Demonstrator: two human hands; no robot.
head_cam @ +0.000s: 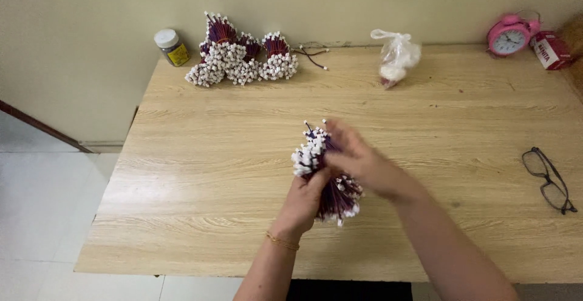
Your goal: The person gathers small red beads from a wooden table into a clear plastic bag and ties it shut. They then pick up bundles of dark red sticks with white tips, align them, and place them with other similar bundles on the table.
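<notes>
Left hand (pixel 305 199) gripping wire-harness bundle (pixel 325 170) mid-table, near edge; right hand (pixel 358 158) pinching its white connectors, blurred. Risk: loose grip, wires splay and scatter across wooden table (pixel 212 155).

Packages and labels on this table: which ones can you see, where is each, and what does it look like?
Small jar: far left corner by the wall, white lid, yellow label.
Knotted plastic bag: far middle, clear, white contents.
Red and white box: far right, beside the pink alarm clock.
</notes>
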